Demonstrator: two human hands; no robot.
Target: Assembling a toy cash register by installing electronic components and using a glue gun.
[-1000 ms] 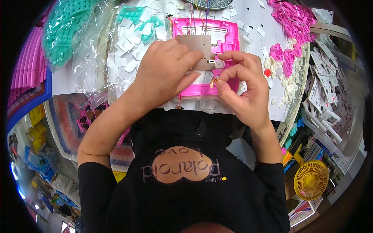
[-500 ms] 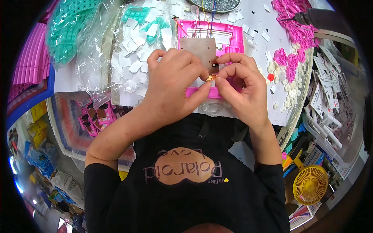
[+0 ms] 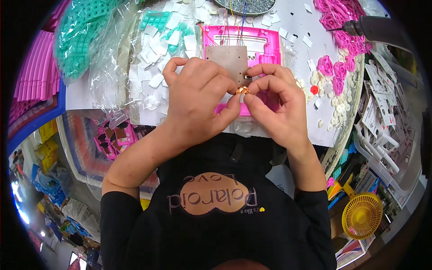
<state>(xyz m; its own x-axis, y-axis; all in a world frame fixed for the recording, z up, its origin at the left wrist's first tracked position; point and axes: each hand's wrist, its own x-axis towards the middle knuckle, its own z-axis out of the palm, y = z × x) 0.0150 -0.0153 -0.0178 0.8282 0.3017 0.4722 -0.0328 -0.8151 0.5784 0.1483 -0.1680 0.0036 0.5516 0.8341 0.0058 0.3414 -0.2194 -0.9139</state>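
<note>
Coppery pc (image 3: 243,90) btwn hands (image 3: 198,99) (image 3: 282,108), blk top (image 3: 202,240) lettered.

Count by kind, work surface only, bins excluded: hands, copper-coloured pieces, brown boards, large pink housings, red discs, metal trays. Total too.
Hands: 2 (left hand, right hand)
Copper-coloured piece: 1
Brown board: 1
Large pink housing: 1
Red disc: 1
Metal tray: 1
Total: 7
</note>
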